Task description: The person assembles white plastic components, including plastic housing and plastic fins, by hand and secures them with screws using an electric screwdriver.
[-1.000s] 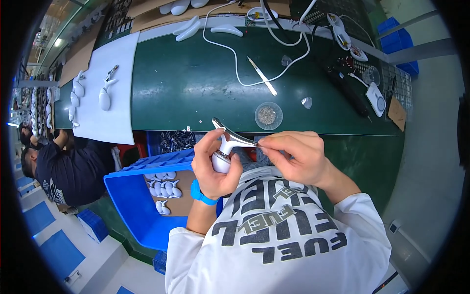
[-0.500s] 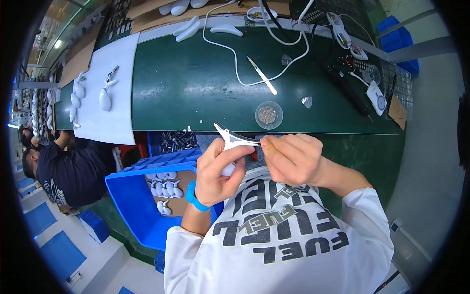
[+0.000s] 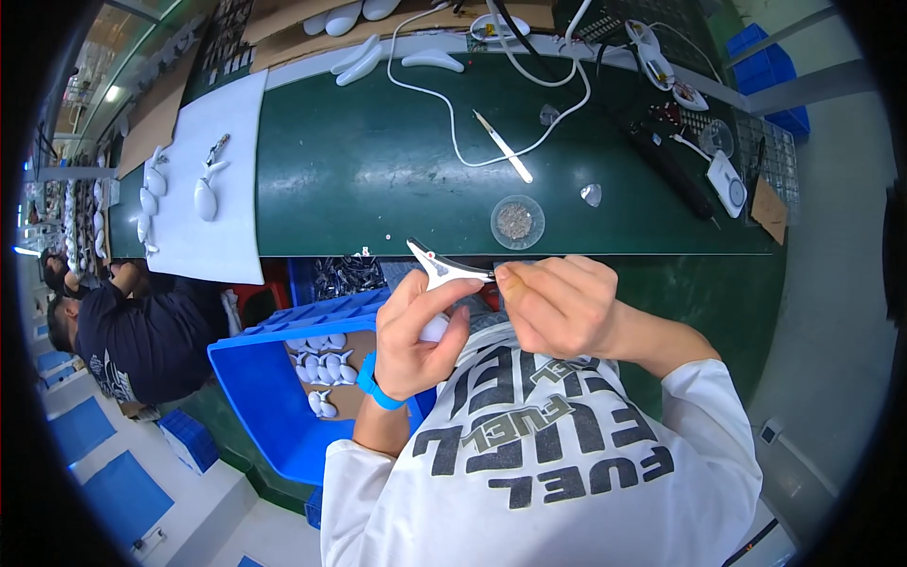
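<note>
My left hand, with a blue wristband, grips a white forked plastic part just off the table's front edge. A black strip runs along the part's upper side, and a rounded white end shows below my left fingers. My right hand is closed in a pinch at the part's right tip, where a dark end meets my fingertips. Whether anything small is inside that pinch is hidden. Beyond my hands, a round clear dish of small metal pieces stands on the green table.
A blue crate with white parts on cardboard sits left of me. On the table lie a white-handled pointed tool, a white cable, a black electric screwdriver and a white sheet. Another person works at the left.
Both hands and the white plastic part stay nearly in place, keeping the same grip. The whole view has shifted very slightly.
</note>
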A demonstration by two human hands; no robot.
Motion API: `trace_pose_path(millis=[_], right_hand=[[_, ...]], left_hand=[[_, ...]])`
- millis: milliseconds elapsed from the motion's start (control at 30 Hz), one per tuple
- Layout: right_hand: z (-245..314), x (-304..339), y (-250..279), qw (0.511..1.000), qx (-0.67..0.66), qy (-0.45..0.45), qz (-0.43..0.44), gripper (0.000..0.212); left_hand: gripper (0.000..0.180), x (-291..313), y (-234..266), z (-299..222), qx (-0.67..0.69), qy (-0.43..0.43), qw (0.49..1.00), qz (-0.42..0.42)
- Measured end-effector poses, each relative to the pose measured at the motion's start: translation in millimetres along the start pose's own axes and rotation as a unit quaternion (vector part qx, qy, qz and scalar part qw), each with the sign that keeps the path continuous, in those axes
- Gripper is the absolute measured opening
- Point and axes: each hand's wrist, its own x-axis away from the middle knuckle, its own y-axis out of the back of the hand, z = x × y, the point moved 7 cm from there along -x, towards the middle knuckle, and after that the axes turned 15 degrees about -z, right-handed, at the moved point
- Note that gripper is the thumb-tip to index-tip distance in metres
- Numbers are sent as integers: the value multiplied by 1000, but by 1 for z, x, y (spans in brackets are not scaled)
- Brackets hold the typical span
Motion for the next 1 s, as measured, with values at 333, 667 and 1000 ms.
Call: trace_pose_path(millis=[333,667,1000], right_hand=[[-1,1,-2,1000,5,0,-3,22],[2,1,-3,999,22,20,-19,17],[-69,25,23,983,29,-169,-62,21]], left_hand=[[42,-1,1,-1,-5,6,1000,-10],[46,1,3,-1,-34,-26,997,-71],[37,7,8,34,13,-54,984,-169]])
